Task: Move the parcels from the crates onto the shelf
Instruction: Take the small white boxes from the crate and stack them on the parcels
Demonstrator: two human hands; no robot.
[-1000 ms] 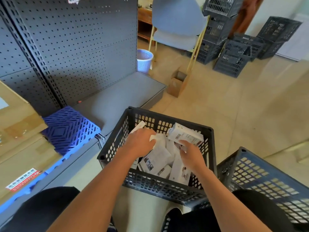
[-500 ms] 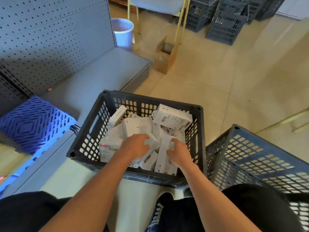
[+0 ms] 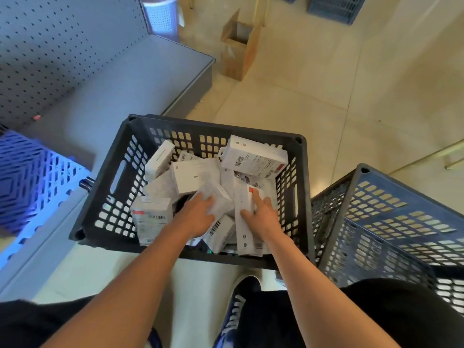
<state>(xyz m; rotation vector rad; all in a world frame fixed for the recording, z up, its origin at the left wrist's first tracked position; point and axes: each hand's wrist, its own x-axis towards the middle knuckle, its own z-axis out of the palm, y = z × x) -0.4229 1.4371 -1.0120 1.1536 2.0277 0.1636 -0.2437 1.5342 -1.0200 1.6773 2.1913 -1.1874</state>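
A black slotted crate (image 3: 216,126) stands on the floor in front of me, holding several white parcels with barcodes. One larger parcel (image 3: 253,156) leans in its far right corner. My left hand (image 3: 195,214) lies with spread fingers on a small tilted white parcel (image 3: 219,198) in the middle of the pile. To its right, my right hand (image 3: 262,214) rests on a long narrow white parcel (image 3: 242,229), with thumb and index finger apart. The grey shelf deck (image 3: 125,91) with its pegboard back (image 3: 62,46) lies to the left beyond the crate.
A second, blue-grey crate (image 3: 376,209) stands tilted against the first on the right. A blue plastic grid panel (image 3: 30,177) lies on the shelf at left. An open cardboard box (image 3: 238,46) and a white basket (image 3: 160,13) stand on the floor beyond. My shoe (image 3: 238,310) is below the crate.
My head has tipped down, so the crate fills more of the view. Both hands have moved from the far side of the pile to parcels nearer me.
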